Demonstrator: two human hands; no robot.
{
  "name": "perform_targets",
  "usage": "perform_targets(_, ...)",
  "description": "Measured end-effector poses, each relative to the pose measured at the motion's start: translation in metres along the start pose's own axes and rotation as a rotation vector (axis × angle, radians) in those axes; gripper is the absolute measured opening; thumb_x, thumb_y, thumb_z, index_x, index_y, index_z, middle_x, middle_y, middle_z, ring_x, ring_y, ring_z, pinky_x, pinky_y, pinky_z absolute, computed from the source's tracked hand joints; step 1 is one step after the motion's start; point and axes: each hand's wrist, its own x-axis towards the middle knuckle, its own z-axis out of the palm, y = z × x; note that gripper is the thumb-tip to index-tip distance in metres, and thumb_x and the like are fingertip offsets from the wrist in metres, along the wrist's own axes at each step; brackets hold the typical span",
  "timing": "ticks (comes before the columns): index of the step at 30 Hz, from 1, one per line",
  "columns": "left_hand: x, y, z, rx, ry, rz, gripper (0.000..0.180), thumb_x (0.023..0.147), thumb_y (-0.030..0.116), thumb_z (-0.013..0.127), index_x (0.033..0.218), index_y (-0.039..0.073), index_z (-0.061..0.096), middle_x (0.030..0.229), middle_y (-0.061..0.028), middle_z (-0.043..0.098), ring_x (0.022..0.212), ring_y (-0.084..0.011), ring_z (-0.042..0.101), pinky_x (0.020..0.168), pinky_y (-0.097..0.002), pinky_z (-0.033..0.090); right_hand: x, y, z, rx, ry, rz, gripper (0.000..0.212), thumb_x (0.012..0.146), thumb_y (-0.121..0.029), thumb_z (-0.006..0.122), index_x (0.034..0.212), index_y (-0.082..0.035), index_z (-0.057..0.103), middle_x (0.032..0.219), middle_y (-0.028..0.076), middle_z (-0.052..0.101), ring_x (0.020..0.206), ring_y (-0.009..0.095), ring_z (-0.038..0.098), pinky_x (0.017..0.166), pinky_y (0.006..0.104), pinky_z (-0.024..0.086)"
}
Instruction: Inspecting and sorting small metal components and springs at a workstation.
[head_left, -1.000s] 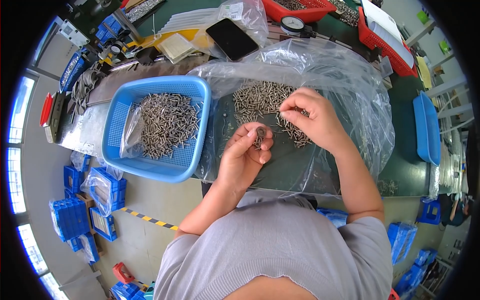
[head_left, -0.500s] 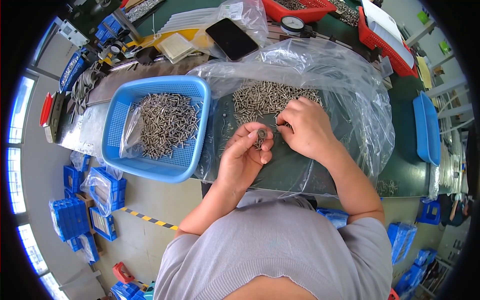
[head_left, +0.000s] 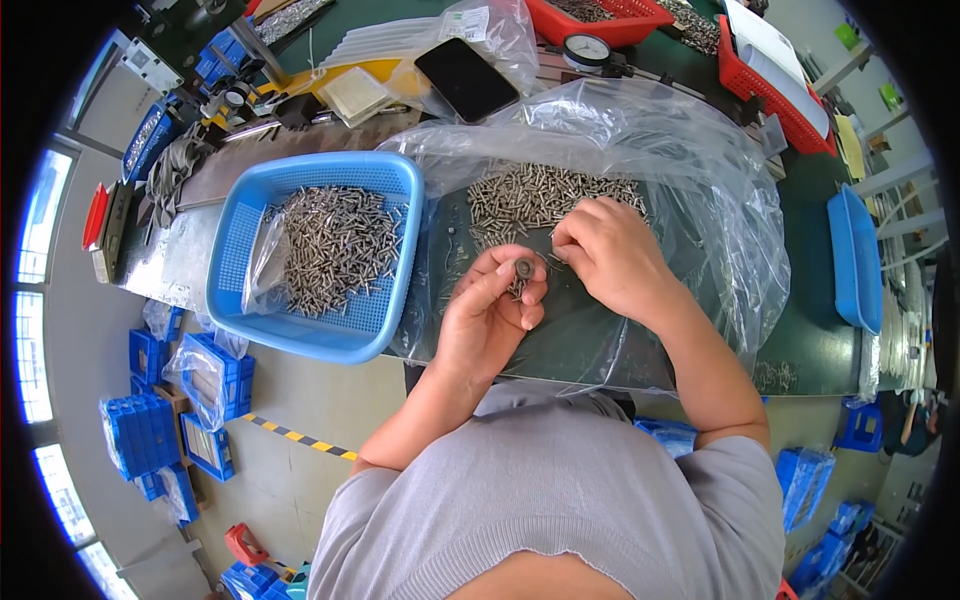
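Observation:
My left hand point(head_left: 492, 305) is closed, palm up, with a small round metal ring point(head_left: 523, 268) pinched between thumb and forefinger. Several small metal pins point(head_left: 517, 290) sit within its curled fingers below the ring. Just to the right, my right hand point(head_left: 618, 258) is closed in a pinch, and what looks like a small metal pin point(head_left: 556, 256) shows at its fingertips, partly hidden. Beyond both hands lies a loose heap of metal pins point(head_left: 540, 192) on clear plastic sheeting point(head_left: 725, 215). To the left, a blue plastic basket point(head_left: 222, 245) holds more pins point(head_left: 340, 245) and a clear bag point(head_left: 266, 265).
A black phone point(head_left: 467, 78) and a dial gauge point(head_left: 586, 50) lie at the back of the green table point(head_left: 815, 345). Red baskets point(head_left: 757, 85) stand farther off, one holding papers. At the right edge is a blue tray point(head_left: 853, 260). Blue crates point(head_left: 140, 435) stack on the floor at left.
My right hand's fingertips have shifted slightly near the ring. My left hand keeps its hold on the ring and pins, hardly moving.

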Motion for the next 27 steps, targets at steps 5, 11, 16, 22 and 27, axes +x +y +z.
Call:
perform_targets(5,-0.001,0.0,0.001,-0.015,0.013,0.005,0.018,0.095,0.017,0.047,0.105,0.003,0.054,0.094,-0.0105,0.055,0.075,-0.0144,0.048,0.058,-0.0251,0.04,0.001,0.005,-0.003,0.068,0.012,-0.003,0.011,0.07,-0.008,0.067,0.076,-0.007,0.059,0.079,0.007,0.058,0.082,0.028,0.056,0.072,0.0385,0.044)
perform_targets(11,-0.001,0.0,0.0,-0.018,0.007,0.004,0.018,0.095,0.017,0.046,0.105,0.003,0.053,0.094,-0.0103,0.055,0.074,-0.0145,0.048,0.058,-0.0254,0.04,-0.002,-0.007,0.0,-0.144,-0.022,-0.002,0.013,0.067,-0.012,0.071,0.073,-0.008,0.06,0.077,0.006,0.057,0.082,0.026,0.056,0.073,0.0374,0.044)
perform_targets(16,-0.001,0.0,-0.001,-0.024,-0.008,0.002,0.018,0.095,0.017,0.047,0.104,0.003,0.053,0.094,-0.0104,0.055,0.074,-0.0143,0.048,0.058,-0.0254,0.04,0.0,-0.003,-0.002,0.02,-0.02,0.022,0.012,0.07,-0.009,0.07,0.075,-0.006,0.06,0.077,0.006,0.058,0.076,0.024,0.056,0.068,0.0354,0.045)
perform_targets(22,-0.001,0.0,0.0,0.038,0.008,-0.005,0.019,0.095,0.019,0.049,0.103,0.003,0.054,0.091,-0.0092,0.058,0.07,-0.0126,0.05,0.055,-0.024,0.04,0.001,-0.013,-0.015,0.844,-0.159,0.284,0.009,0.085,-0.011,0.064,0.084,-0.003,0.06,0.078,-0.001,0.056,0.073,0.007,0.052,0.065,0.0226,0.042)
perform_targets(27,-0.001,-0.001,0.002,0.09,0.035,-0.007,0.019,0.094,0.02,0.053,0.104,0.004,0.054,0.087,-0.0077,0.06,0.068,-0.0115,0.052,0.052,-0.0231,0.04,0.001,-0.017,-0.014,0.948,-0.2,0.266,0.009,0.088,-0.011,0.062,0.086,-0.002,0.06,0.078,-0.002,0.056,0.073,0.005,0.051,0.066,0.0211,0.042)
